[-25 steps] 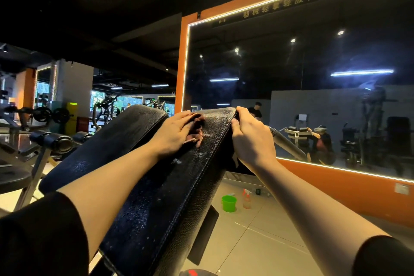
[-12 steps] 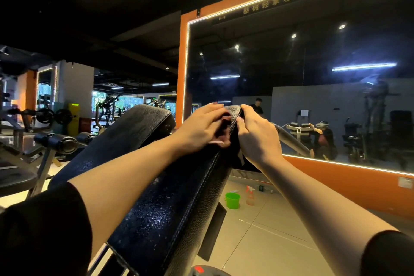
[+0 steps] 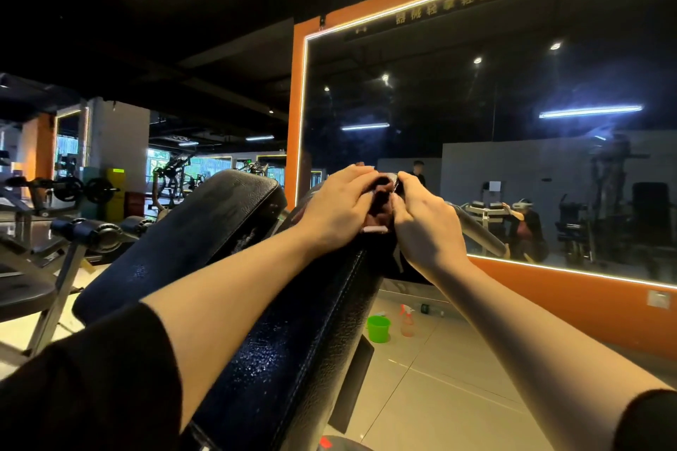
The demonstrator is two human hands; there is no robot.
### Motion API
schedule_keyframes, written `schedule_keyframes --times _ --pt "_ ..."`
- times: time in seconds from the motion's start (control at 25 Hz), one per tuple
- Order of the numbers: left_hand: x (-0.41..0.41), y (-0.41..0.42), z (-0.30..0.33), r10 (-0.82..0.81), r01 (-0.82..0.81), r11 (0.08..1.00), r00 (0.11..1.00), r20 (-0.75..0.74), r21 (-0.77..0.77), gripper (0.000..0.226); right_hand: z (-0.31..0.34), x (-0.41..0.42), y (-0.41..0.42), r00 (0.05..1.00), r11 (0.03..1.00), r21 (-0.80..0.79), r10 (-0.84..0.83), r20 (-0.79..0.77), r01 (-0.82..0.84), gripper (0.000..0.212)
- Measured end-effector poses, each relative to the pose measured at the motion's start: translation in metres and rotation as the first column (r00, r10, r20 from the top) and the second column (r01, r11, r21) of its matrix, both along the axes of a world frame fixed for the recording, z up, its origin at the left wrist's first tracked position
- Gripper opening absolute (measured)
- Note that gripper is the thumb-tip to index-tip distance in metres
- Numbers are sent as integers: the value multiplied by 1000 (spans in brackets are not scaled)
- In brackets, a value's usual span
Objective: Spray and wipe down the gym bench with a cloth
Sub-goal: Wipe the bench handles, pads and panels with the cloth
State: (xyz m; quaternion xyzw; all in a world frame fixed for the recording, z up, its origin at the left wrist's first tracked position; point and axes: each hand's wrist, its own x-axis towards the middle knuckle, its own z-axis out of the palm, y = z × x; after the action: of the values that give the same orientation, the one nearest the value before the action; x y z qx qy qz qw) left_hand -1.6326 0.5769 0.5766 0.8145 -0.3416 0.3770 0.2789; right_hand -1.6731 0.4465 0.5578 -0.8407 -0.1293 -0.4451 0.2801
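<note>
The black padded gym bench (image 3: 293, 359) slopes up and away from me, its surface speckled with wet droplets. Both hands meet at its top end. My left hand (image 3: 337, 209) curls over a dark cloth (image 3: 381, 201) bunched on the pad. My right hand (image 3: 421, 227) pinches the same cloth from the right, at the pad's upper edge. Most of the cloth is hidden between the fingers. The pink spray bottle (image 3: 406, 320) stands on the floor to the right of the bench.
A second black pad (image 3: 183, 242) lies parallel on the left. A small green bucket (image 3: 378, 329) stands by the spray bottle. A large orange-framed mirror (image 3: 513, 157) fills the right wall. Weight machines (image 3: 73, 190) stand at the far left on the tiled floor (image 3: 439, 395).
My left hand has slid the cloth up the pad to its top end. My right hand has moved from the pad's side edge in to the cloth, so the hands now touch.
</note>
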Motion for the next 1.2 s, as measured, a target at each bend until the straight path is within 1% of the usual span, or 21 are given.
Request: schedule_keyframes --times 0.04,0.08,0.16,0.2,0.28,0.36,0.44,0.52,0.56,0.6,0.64,0.68,0.72,0.76,0.8,0.84,0.88,0.96,1.04,1.08,1.2 --pt "-2 5 -7 -42 42 999 998 43 12 40 0 0 0 1000 1000 6 12 6 -12 27" --pt "-4 16 -15 -92 87 994 992 80 69 42 -1 -1 0 1000 1000 4 16 14 -16 30" --pt "-6 42 -25 -167 149 974 982 91 172 47 0 -4 3 1000 1000 -10 -5 17 5 35" --pt "-3 50 -24 -137 124 976 989 60 178 45 0 -5 4 1000 1000 -18 -20 9 20 37" --pt "9 51 -15 8 -4 997 999 -43 83 40 0 -7 7 999 998 -40 -41 6 42 35" --pt "10 31 -3 81 -81 997 988 -130 2 38 -1 -6 7 999 998 -42 -41 18 42 32" --pt "-2 10 0 33 -34 999 998 -51 -11 39 -1 -7 5 1000 1000 -22 -2 24 2 29" --pt "-15 10 -10 -81 77 995 996 46 69 43 -2 -9 3 999 999 -6 35 23 -34 29" --pt "-13 20 -16 -131 125 985 990 49 120 45 -2 -8 2 999 1000 -9 29 24 -29 30" --pt "-7 33 -20 -137 131 981 990 26 145 46 -3 -9 1 1000 1000 -15 11 25 -10 31" --pt "3 46 -23 -67 69 987 998 -13 147 44 -3 -8 1 1000 1000 -21 -8 24 8 32" --pt "12 57 -25 60 -51 990 996 -70 130 42 -3 -8 2 1000 999 -30 -20 23 21 33" --pt "17 63 -26 182 -170 981 972 -148 90 41 -2 -7 3 999 999 -43 -29 22 30 34" --pt "18 61 -24 231 -229 973 947 -222 36 41 -1 -7 4 999 998 -55 -38 22 39 35" --pt "15 54 -22 199 -212 977 951 -238 -32 40 -1 -6 5 999 997 -60 -48 17 48 35" --pt "9 43 -19 127 -144 986 974 -188 -82 40 -1 -4 4 999 997 -61 -52 17 53 34" --pt "0 31 -16 55 -65 994 992 -117 -87 40 -1 -2 3 999 997 -55 -45 20 46 33" --pt "-14 21 -17 -65 65 998 998 -6 8 40 -1 -1 1 1000 1000 -25 4 22 -4 28" --pt "-8 33 -22 -167 169 984 985 -35 61 42 -1 -2 1 1000 1000 -19 11 11 -11 31" --pt "-3 44 -24 -173 176 984 981 -86 30 42 -1 -3 2 1000 999 -33 -9 9 10 33" --pt "17 71 -27 -2 -23 993 977 -214 -113 45 -2 -5 4 998 996 -67 -53 26 55 35"
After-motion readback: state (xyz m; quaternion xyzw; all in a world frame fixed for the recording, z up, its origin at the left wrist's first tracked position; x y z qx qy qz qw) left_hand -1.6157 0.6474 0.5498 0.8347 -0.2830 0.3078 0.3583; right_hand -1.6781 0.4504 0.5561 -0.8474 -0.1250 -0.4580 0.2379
